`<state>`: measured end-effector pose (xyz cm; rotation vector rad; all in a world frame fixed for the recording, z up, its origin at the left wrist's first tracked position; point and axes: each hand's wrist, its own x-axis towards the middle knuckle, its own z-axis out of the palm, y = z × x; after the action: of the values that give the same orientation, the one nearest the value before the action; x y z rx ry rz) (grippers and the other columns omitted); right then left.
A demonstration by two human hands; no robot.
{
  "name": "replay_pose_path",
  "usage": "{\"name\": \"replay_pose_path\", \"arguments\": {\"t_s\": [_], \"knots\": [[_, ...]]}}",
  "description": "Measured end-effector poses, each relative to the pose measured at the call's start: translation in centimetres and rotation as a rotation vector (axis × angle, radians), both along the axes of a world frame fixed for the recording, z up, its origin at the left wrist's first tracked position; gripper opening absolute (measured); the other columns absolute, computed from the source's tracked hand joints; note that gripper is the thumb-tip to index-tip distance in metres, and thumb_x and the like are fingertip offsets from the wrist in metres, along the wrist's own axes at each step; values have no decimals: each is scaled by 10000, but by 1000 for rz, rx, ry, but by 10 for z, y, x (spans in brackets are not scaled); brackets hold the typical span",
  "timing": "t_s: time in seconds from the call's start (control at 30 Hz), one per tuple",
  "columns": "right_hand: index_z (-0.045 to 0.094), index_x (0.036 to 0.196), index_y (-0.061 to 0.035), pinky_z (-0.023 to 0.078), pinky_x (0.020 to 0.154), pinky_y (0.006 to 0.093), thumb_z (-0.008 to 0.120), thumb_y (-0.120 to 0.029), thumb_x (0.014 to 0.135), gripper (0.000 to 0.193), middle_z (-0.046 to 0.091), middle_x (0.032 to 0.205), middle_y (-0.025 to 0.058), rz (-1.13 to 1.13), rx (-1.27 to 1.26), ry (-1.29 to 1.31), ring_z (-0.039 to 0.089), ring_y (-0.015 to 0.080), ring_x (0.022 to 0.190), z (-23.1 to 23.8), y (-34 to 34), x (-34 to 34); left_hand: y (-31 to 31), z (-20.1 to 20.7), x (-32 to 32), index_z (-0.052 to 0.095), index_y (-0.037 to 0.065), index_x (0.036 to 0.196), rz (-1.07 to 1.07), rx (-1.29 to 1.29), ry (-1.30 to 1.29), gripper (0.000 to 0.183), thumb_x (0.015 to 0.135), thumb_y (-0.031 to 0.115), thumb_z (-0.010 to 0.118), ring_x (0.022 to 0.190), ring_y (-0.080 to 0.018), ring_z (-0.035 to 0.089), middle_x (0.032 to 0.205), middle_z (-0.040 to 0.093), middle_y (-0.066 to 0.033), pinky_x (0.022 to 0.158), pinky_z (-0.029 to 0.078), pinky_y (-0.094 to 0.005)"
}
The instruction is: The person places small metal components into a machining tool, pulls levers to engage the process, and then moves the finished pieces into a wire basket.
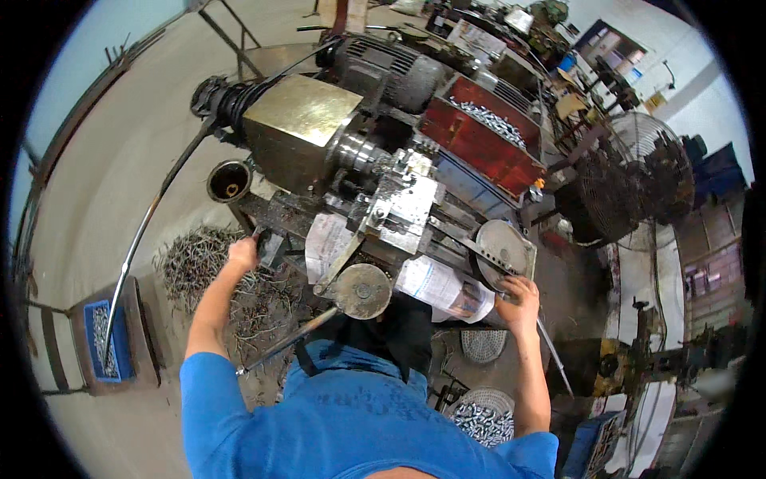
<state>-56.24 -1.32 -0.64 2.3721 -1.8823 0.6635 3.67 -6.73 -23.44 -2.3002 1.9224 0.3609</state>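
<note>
In front of me stands a small lathe-like machine with a brass-coloured headstock cover [307, 108], a shiny spindle [359, 152] and an oily metal slide [407, 211]. My left hand [243, 254] is closed beside a dark metal block [271, 246] at the machine's left end; what its fingers hold is mostly hidden. My right hand [520, 302] is closed at the end of a slotted bar [479, 249], beside a round metal disc [505, 246]; the part in its fingers is hidden. Another disc [363, 291] with a long lever [291, 339] sits close to my waist.
Metal shavings [203, 263] heap at left. A red bin [479, 132] holds small metal parts behind the machine; a blue crate [108, 339] and a round basket [483, 417] hold more. Printed paper [447, 289] lies on the machine. A large fan [638, 180] stands at right.
</note>
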Motion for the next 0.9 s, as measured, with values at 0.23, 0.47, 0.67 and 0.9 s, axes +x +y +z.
{"name": "replay_pose_path", "arguments": {"t_s": [0.23, 0.47, 0.67, 0.9], "knots": [[604, 1118, -86, 399, 950, 395, 642, -150, 569, 555, 600, 1103, 190, -430, 75, 187, 531, 333, 1080, -69, 58, -183, -18, -5, 38, 641, 86, 883, -37, -79, -156, 191, 724, 185, 603, 900, -278, 624, 932, 647, -127, 750, 503, -400], [588, 887, -82, 465, 789, 448, 603, -168, 613, 288, 622, 886, 173, -1036, 392, 293, 576, 358, 919, -120, 119, -231, 70, 9, 87, 621, 102, 1041, 150, -1, 170, 406, 695, 313, 645, 887, -334, 611, 883, 649, -164, 765, 495, -416], [543, 813, -51, 473, 649, 501, 603, -205, 588, 279, 594, 694, 201, -931, 327, 171, 598, 403, 711, -133, 200, -120, 192, -28, 156, 632, -10, 791, 556, 148, 485, 201, 726, 180, 612, 459, -212, 615, 597, 598, -104, 419, 470, -333], [529, 825, -29, 434, 600, 486, 576, -218, 573, 318, 567, 671, 237, -924, 296, -230, 548, 448, 654, -108, 211, -2, 213, -16, 125, 608, -8, 838, 687, 240, 659, 139, 758, 98, 570, 462, -213, 609, 629, 607, -95, 383, 464, -317]]}}
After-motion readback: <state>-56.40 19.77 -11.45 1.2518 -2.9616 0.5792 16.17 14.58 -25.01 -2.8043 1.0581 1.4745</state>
